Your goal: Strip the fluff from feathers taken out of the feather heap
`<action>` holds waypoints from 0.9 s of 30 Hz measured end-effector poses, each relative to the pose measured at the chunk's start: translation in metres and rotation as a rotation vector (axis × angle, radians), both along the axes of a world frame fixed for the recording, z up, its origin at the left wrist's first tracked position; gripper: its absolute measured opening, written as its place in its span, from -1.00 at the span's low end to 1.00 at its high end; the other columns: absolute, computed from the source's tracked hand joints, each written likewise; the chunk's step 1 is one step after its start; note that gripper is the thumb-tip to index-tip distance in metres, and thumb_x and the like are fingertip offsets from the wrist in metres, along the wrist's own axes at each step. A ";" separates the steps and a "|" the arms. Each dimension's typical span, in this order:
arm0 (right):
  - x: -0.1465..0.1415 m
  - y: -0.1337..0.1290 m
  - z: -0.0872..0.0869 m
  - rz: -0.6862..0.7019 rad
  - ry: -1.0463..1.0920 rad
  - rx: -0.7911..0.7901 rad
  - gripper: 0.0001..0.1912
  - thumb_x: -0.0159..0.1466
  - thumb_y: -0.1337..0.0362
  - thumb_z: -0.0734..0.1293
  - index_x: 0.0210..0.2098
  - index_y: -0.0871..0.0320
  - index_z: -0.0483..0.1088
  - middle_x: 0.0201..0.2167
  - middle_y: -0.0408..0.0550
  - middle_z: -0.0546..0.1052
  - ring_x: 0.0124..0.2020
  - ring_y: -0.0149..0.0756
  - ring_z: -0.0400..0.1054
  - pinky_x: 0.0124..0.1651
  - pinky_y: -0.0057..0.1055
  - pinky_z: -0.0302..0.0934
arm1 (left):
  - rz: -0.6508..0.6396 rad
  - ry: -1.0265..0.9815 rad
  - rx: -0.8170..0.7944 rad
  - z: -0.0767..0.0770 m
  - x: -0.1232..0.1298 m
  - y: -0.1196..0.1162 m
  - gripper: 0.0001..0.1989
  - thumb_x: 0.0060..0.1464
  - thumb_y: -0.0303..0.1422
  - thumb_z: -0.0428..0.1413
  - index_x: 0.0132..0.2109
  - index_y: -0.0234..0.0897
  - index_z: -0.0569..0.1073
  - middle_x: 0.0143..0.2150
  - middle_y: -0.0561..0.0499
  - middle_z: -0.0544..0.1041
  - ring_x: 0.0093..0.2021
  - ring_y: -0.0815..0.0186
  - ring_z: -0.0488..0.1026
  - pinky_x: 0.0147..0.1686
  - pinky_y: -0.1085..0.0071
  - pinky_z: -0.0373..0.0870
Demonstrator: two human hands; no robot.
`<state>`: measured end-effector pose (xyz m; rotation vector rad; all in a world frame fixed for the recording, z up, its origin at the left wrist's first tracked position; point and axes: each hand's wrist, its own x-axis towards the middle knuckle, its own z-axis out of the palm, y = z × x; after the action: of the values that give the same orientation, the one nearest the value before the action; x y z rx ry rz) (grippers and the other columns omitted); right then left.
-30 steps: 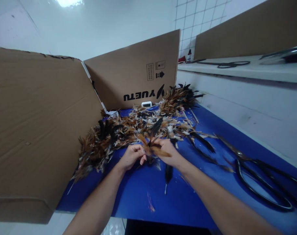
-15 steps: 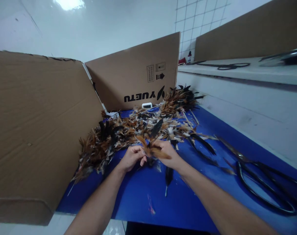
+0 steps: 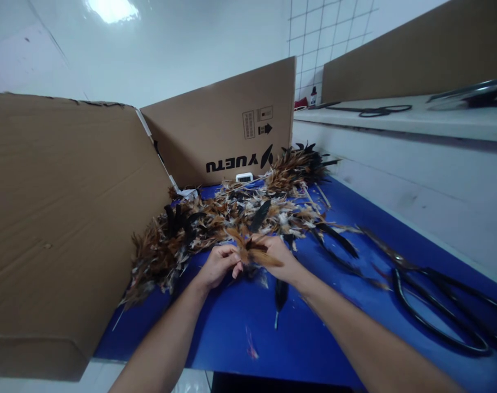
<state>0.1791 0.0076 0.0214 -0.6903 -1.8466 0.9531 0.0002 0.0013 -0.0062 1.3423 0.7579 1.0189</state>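
Between my two hands is a small bunch of brown feathers (image 3: 261,256), with a dark feather (image 3: 259,216) showing just beyond it. My left hand (image 3: 220,265) pinches the bunch at its left side with thumb and fingers. Behind the brown feathers, my right hand (image 3: 279,255) is closed on the same bunch; its fingertips are partly hidden. A black feather (image 3: 281,297) with a pale quill lies on the blue table (image 3: 219,344) below my right wrist. Past my hands spreads a heap of brown, black and whitish feathers (image 3: 215,215).
Large black-handled scissors (image 3: 401,262) lie at the right. Cardboard panels stand at the left (image 3: 64,218) and back (image 3: 215,125). A small white digital device (image 3: 244,178) sits behind the heap. Loose black feathers (image 3: 336,240) lie right of my hands. A white ledge (image 3: 428,117) holds more scissors (image 3: 385,111).
The view has shifted slightly, so most things appear a little further left. Both hands keep nearly the same pose around the feather bunch.
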 end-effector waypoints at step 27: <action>0.036 0.015 0.011 -0.368 -0.267 0.071 -0.83 0.11 0.30 0.27 -0.36 0.14 0.50 -0.38 -0.09 0.56 -0.38 -0.30 0.40 -0.29 -0.39 0.22 | 0.128 -0.176 -0.009 0.009 0.004 -0.001 -0.67 -0.10 -0.22 0.23 -0.53 -0.36 0.32 -0.64 0.09 0.39 -0.72 0.54 0.20 -0.69 0.56 0.14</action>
<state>0.2148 0.0229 0.0327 -1.1108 -1.8814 0.5743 0.0038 0.0005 0.0031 1.1904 0.7215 1.2161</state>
